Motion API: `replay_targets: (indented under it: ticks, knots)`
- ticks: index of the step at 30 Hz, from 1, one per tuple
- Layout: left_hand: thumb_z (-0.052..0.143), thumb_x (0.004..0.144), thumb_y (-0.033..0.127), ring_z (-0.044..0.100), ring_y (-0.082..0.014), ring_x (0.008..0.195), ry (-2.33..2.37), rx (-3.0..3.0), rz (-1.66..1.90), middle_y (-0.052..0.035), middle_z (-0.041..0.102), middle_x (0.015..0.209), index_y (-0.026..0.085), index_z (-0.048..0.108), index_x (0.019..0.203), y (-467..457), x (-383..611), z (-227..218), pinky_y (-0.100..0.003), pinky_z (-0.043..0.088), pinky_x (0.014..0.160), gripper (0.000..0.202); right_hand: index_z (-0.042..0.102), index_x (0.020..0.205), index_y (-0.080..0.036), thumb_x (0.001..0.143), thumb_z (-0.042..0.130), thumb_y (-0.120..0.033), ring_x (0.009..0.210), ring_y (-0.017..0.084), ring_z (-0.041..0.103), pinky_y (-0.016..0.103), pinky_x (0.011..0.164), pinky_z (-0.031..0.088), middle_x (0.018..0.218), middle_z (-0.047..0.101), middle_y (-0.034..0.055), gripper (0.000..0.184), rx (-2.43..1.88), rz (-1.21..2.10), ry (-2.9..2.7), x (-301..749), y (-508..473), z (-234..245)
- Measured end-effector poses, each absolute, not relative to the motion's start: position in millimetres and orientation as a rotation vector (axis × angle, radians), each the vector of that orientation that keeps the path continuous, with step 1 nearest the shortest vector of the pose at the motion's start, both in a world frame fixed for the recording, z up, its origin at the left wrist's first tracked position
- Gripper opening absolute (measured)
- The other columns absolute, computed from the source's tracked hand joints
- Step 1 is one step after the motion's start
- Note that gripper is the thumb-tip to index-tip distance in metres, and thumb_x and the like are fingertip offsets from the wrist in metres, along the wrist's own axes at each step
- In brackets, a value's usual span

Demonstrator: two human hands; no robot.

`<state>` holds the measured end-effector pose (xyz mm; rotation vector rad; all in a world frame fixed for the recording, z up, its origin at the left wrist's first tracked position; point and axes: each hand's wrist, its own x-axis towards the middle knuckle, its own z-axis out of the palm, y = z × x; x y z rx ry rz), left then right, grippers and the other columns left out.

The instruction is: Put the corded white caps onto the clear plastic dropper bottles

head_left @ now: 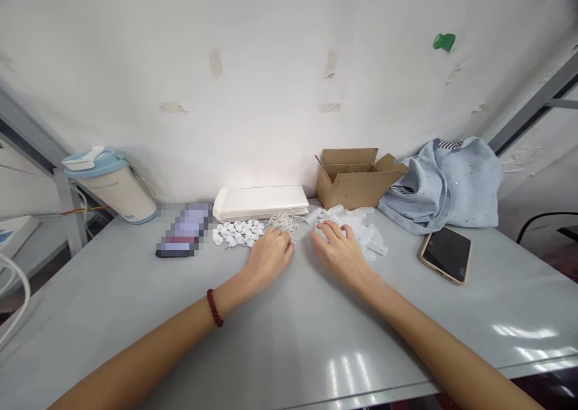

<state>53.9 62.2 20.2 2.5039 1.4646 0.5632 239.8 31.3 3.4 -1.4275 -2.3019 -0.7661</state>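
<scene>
My left hand [270, 258] rests on the grey table top [289, 338], its fingertips at the edge of a tangle of thin white elastic loops [282, 222]. Its fingers are partly hidden, so any hold is unclear. My right hand [338, 253] curls over a translucent plastic tube [320, 232] at the front of a heap of similar tubes [359, 226]. To the left of the loops lies a pile of small white plastic caps [237, 232].
Behind the piles stand a stack of white paper sleeves [261, 203] and an open cardboard box [356, 178]. A pale blue cloth bag [445, 184] and a phone [445, 253] lie right. A blurred object [183, 229] and a tipped tumbler [111, 184] lie left.
</scene>
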Motion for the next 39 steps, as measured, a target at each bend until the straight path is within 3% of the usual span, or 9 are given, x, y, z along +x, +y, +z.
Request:
replay_targets:
  ticks: [9, 17, 20, 23, 27, 33, 39]
  knots:
    - [0.05, 0.078, 0.016, 0.062, -0.0178, 0.073, 1.428, 2.078, 0.928, -0.0026, 0.069, 0.077, 0.017, 0.062, 0.077, 80.3, 45.3, 32.1, -0.03, 0.047, 0.071, 0.012, 0.068, 0.092, -0.016, 0.085, 0.049, -0.007, 0.106, 0.032, 0.046, 0.044, 0.083, 0.029, 0.103, 0.063, 0.0172, 0.022, -1.569, -0.809, -2.332, 241.1, 32.4, -4.0]
    - [0.061, 0.074, 0.029, 0.061, -0.0153, 0.07, 1.23, 1.687, 1.12, -0.0024, 0.066, 0.077, 0.015, 0.063, 0.083, 85.6, 35.0, 46.4, -0.028, 0.049, 0.065, 0.016, 0.067, 0.104, -0.018, 0.089, 0.049, -0.016, 0.112, 0.036, 0.044, 0.058, 0.091, 0.028, 0.109, 0.061, 0.0183, 0.023, -1.652, -0.769, -2.365, 238.9, 31.0, -5.0]
    - [0.066, 0.072, 0.029, 0.062, -0.0144, 0.062, 1.182, 1.501, 1.099, -0.0024, 0.065, 0.068, 0.013, 0.065, 0.082, 85.5, 31.2, 53.1, -0.029, 0.051, 0.061, 0.019, 0.065, 0.108, -0.018, 0.089, 0.047, -0.011, 0.114, 0.035, 0.044, 0.061, 0.094, 0.025, 0.108, 0.061, 0.0171, 0.027, -1.676, -0.705, -2.405, 238.3, 30.5, -6.0]
    - [0.07, 0.069, 0.025, 0.066, -0.0161, 0.068, 1.135, 1.354, 1.069, -0.0055, 0.068, 0.07, 0.011, 0.065, 0.078, 87.5, 30.2, 58.2, -0.032, 0.054, 0.07, 0.017, 0.064, 0.108, -0.017, 0.087, 0.044, -0.004, 0.114, 0.034, 0.044, 0.062, 0.096, 0.022, 0.102, 0.062, 0.0157, 0.032, -1.689, -0.647, -2.436, 237.6, 30.2, -6.3]
    - [0.071, 0.069, 0.021, 0.069, -0.0173, 0.08, 1.053, 1.27, 1.083, -0.0064, 0.071, 0.078, 0.012, 0.064, 0.078, 92.8, 33.9, 59.0, -0.032, 0.054, 0.082, 0.014, 0.063, 0.105, -0.016, 0.086, 0.042, -0.002, 0.111, 0.031, 0.046, 0.059, 0.097, 0.021, 0.098, 0.063, 0.0143, 0.031, -1.62, -0.611, -2.398, 236.2, 30.1, -6.0]
    - [0.077, 0.065, 0.023, 0.067, -0.0148, 0.067, 1.0, 1.313, 1.069, -0.0032, 0.069, 0.069, 0.012, 0.066, 0.073, 93.0, 38.3, 62.4, -0.029, 0.054, 0.071, 0.017, 0.062, 0.104, -0.017, 0.082, 0.041, 0.003, 0.085, 0.021, 0.051, 0.048, 0.094, 0.025, 0.08, 0.06, 0.007, 0.036, -1.424, -0.654, -2.224, 234.7, 28.4, -2.8]
    - [0.078, 0.066, 0.028, 0.067, -0.0159, 0.074, 0.955, 1.289, 0.969, -0.0064, 0.072, 0.079, 0.013, 0.069, 0.078, 94.1, 33.0, 58.8, -0.029, 0.054, 0.073, 0.022, 0.061, 0.094, -0.014, 0.09, 0.049, -0.012, 0.076, 0.019, 0.052, 0.036, 0.083, 0.033, 0.074, 0.061, 0.0046, 0.013, -1.199, -0.498, -2.125, 232.8, 24.1, 4.7]
